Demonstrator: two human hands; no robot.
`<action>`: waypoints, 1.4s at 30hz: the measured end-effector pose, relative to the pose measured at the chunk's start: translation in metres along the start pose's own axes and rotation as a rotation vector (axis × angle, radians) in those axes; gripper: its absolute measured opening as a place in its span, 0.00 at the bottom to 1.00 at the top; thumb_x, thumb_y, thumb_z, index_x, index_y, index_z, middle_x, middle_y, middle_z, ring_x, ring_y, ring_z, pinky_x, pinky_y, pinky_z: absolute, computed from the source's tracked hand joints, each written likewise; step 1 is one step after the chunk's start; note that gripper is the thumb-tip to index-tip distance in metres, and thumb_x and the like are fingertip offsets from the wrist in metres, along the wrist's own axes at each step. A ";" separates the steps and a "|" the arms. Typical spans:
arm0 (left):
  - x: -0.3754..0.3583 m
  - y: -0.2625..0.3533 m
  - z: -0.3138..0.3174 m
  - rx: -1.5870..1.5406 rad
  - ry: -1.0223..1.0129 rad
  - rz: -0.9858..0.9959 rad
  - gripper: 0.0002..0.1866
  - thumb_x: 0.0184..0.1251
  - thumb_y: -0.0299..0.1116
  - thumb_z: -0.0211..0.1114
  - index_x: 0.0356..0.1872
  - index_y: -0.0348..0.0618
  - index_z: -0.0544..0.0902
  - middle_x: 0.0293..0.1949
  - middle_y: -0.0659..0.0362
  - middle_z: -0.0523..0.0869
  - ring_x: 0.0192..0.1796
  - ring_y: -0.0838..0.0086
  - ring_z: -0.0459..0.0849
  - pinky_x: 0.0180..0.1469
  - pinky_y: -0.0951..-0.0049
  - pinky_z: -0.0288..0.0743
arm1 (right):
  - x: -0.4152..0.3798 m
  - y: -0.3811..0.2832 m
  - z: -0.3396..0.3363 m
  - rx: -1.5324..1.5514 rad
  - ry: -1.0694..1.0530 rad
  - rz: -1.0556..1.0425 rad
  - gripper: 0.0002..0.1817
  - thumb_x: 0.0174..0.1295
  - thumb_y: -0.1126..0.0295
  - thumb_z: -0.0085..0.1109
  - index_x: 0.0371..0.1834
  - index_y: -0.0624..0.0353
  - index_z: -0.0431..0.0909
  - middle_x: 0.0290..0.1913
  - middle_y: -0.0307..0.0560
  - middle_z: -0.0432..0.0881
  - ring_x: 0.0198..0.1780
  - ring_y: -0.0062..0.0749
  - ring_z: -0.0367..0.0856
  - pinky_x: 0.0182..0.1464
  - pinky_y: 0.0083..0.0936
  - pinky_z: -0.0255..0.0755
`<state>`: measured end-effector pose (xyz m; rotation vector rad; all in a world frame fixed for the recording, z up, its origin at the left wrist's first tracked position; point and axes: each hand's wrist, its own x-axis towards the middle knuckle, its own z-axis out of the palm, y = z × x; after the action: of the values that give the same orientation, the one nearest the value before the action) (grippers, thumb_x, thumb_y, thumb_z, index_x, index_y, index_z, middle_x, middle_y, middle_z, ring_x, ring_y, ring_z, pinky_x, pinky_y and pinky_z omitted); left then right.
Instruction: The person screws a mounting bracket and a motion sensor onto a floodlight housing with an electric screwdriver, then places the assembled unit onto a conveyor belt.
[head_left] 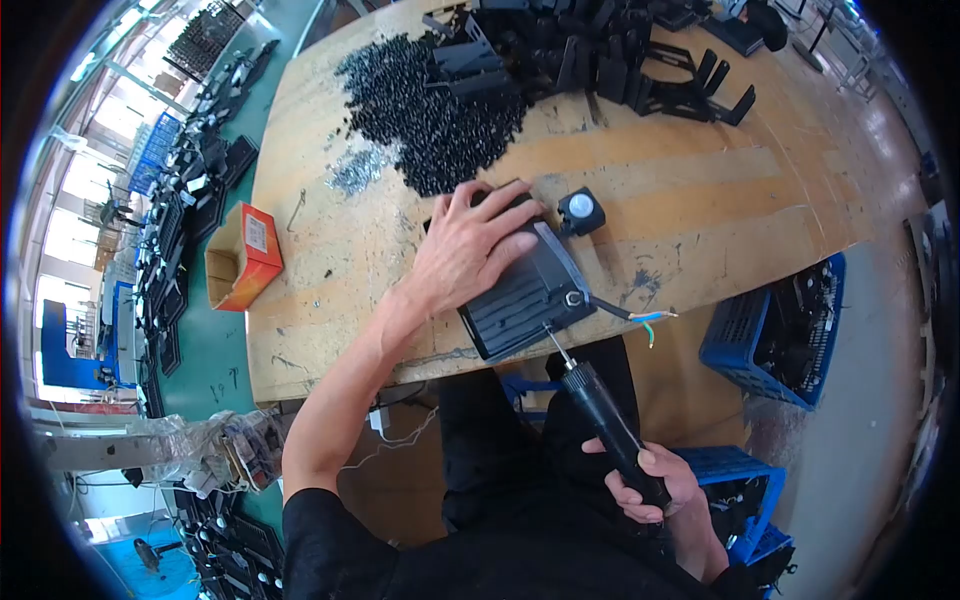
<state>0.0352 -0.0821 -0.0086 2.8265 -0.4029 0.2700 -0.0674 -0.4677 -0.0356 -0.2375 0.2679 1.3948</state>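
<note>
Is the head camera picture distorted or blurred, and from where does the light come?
Head view: strong fisheye bending, so the table edges curve and the corners are black; bright daylight from windows at far left washes out there; the left hand on the black housing and the right hand holding the screwdriver look sharp.

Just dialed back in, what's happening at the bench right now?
A person sits at a wooden table. Their left hand presses flat on a black ribbed housing near the table's front edge, with wires trailing off its side. Their right hand grips an electric screwdriver, its bit at the housing's near edge. A small sensor sits beside the housing. A pile of black screws and black brackets lie further back.
</note>
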 end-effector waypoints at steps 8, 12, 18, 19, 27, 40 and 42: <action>-0.019 0.015 -0.037 -0.202 -0.165 0.009 0.26 0.70 0.47 0.74 0.64 0.46 0.84 0.67 0.53 0.83 0.72 0.51 0.75 0.74 0.52 0.71 | -0.069 -0.020 0.020 -1.004 0.525 -0.176 0.37 0.61 0.72 0.76 0.73 0.71 0.73 0.30 0.44 0.82 0.22 0.23 0.80 0.26 0.21 0.73; -0.040 0.035 -0.027 -0.198 -0.053 -0.057 0.22 0.70 0.47 0.74 0.55 0.42 0.86 0.52 0.54 0.87 0.61 0.57 0.84 0.63 0.60 0.80 | -0.070 -0.011 -0.002 -0.825 0.499 -0.355 0.42 0.57 0.63 0.80 0.71 0.73 0.71 0.30 0.49 0.83 0.21 0.26 0.81 0.22 0.23 0.74; -0.073 0.081 -0.020 0.105 0.109 -0.355 0.21 0.72 0.51 0.72 0.49 0.42 0.85 0.42 0.54 0.88 0.45 0.58 0.89 0.42 0.58 0.82 | -0.033 0.002 -0.002 -0.744 0.428 -0.616 0.40 0.62 0.61 0.77 0.71 0.71 0.68 0.30 0.50 0.82 0.19 0.28 0.81 0.20 0.23 0.75; -0.079 0.086 -0.015 0.106 0.113 -0.357 0.21 0.72 0.51 0.72 0.49 0.42 0.85 0.42 0.54 0.88 0.45 0.58 0.89 0.42 0.58 0.82 | -0.026 0.002 0.001 -0.732 0.406 -0.660 0.39 0.64 0.61 0.75 0.72 0.70 0.67 0.30 0.50 0.81 0.19 0.29 0.80 0.20 0.23 0.75; -0.087 0.099 -0.002 0.116 0.414 -0.652 0.25 0.73 0.41 0.71 0.66 0.40 0.81 0.32 0.49 0.89 0.26 0.53 0.89 0.27 0.56 0.79 | 0.011 0.005 0.014 -0.797 0.415 -0.701 0.36 0.69 0.66 0.69 0.75 0.69 0.64 0.30 0.50 0.82 0.19 0.27 0.80 0.21 0.22 0.75; -0.175 -0.059 -0.061 0.225 0.656 -0.709 0.08 0.71 0.24 0.67 0.46 0.36 0.89 0.44 0.47 0.88 0.50 0.51 0.86 0.53 0.53 0.79 | 0.059 0.010 0.019 -0.940 0.513 -0.606 0.25 0.74 0.66 0.66 0.67 0.65 0.68 0.30 0.47 0.81 0.19 0.26 0.80 0.19 0.22 0.75; -0.178 -0.083 -0.058 0.299 0.377 -0.621 0.06 0.70 0.24 0.65 0.43 0.37 0.88 0.46 0.48 0.87 0.54 0.52 0.84 0.58 0.54 0.77 | 0.060 0.007 0.017 -0.937 0.509 -0.616 0.24 0.75 0.65 0.64 0.67 0.64 0.68 0.31 0.48 0.81 0.18 0.27 0.80 0.18 0.22 0.74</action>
<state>-0.1163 0.0552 -0.0125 2.9054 0.6312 0.7507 -0.0646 -0.4048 -0.0395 -1.3414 -0.0723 0.7339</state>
